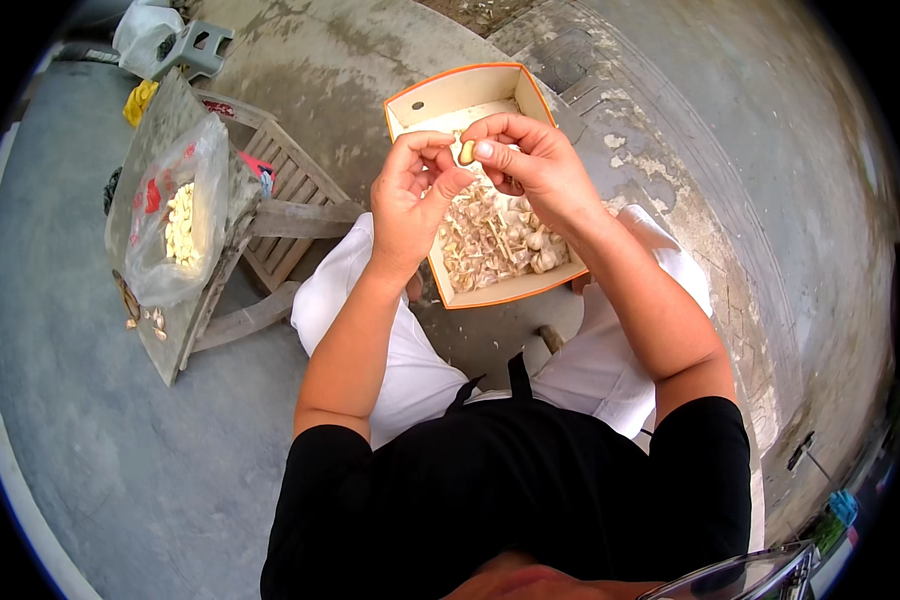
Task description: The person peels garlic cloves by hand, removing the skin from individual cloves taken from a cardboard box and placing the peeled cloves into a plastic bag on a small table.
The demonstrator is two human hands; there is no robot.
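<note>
My right hand (pixel 536 161) pinches a pale garlic clove (pixel 467 152) between thumb and fingers. Close beside it on the left, my left hand (pixel 420 180) has its fingers curled and thumb apart; whether it holds a bit of skin I cannot tell. Both are above an open cardboard box (pixel 487 298) with an orange rim. In the box lie garlic skins (pixel 472 255), with garlic bulbs (pixel 546 251) towards its near right corner. A clear plastic bag (pixel 146 281) with peeled garlic cloves (pixel 182 225) in it rests on a worn board at the left.
The worn board (pixel 146 341) bears a few unpeeled cloves (pixel 157 322) near its front end. A slatted wooden chair (pixel 281 172) stands beside it. Further back are a grey plastic stool (pixel 199 49) and a yellow bag (pixel 139 103). A concrete step edge (pixel 645 180) runs along the right.
</note>
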